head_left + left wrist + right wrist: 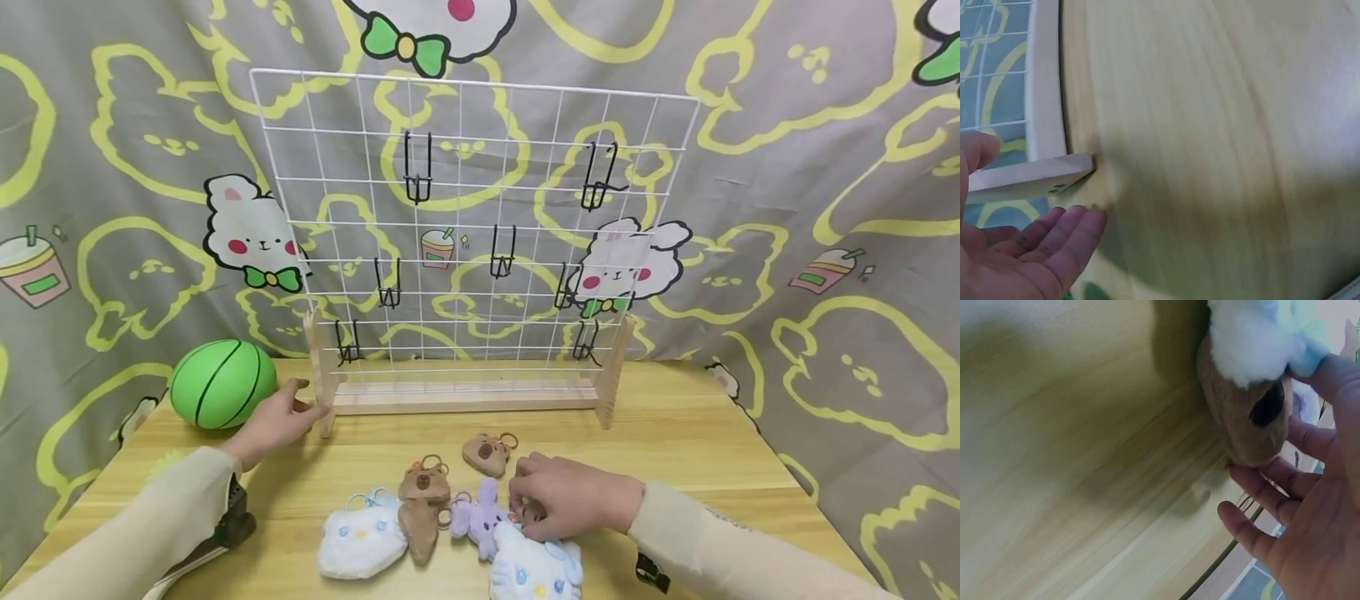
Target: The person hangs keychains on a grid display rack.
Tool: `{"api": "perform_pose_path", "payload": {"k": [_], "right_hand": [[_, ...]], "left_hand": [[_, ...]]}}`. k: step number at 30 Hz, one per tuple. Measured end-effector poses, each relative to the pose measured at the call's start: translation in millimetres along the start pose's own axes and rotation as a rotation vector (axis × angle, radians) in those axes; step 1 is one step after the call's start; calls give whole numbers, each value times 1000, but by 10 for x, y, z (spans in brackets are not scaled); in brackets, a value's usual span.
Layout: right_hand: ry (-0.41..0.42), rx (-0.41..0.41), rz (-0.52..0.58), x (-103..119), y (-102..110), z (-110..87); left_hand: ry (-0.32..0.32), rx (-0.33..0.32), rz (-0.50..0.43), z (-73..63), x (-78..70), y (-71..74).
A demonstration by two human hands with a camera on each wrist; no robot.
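Observation:
My right hand (573, 498) bends over a brown plush keychain (1250, 419) with a dark snout. In the right wrist view, my thumb and fingers close around its edge, partly hiding it. A white plush keychain (536, 571) with a blue bow overlaps this brown one, and a purple plush keychain (480, 521) lies just left of the hand. My left hand (277, 425) is beside the left wooden foot (1035, 175) of a white wire grid rack (480, 108); its fingers are loosely extended and hold nothing. Whether they touch the foot, I cannot tell.
Several black hooks (417, 179) hang on the grid. A green ball (223, 383) sits behind my left wrist. Another white plush keychain (362, 542) and brown plush keychains (423, 508) lie at the table's front; another brown plush (486, 454) lies farther back.

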State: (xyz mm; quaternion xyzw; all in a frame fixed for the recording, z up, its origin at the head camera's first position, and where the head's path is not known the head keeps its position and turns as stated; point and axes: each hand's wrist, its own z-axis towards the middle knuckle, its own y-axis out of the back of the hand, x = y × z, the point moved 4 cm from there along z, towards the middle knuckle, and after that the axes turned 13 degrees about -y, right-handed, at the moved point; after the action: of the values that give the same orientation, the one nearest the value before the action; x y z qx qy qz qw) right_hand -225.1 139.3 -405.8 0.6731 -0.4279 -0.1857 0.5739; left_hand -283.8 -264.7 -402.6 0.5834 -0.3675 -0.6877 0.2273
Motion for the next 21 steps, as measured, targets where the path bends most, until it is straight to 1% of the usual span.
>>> {"api": "perform_pose_path", "payload": {"k": [3,5,9,15,21], "right_hand": [[-39,-5,-36,23,-11,18],[-56,-3,-54,36,-21,32],[-76,10,-50,39,-50,59],[-70,11,32,4,-62,79],[-84,-2,103,-28,-69,85]], "left_hand": [[7,-5,-49,17,7,-55],[0,-11,-76,29,5,-88],[-22,-27,-115,44,6,-134],[-57,-51,-128,73,11,-180],[-60,-58,-129,81,2,-189]]}}
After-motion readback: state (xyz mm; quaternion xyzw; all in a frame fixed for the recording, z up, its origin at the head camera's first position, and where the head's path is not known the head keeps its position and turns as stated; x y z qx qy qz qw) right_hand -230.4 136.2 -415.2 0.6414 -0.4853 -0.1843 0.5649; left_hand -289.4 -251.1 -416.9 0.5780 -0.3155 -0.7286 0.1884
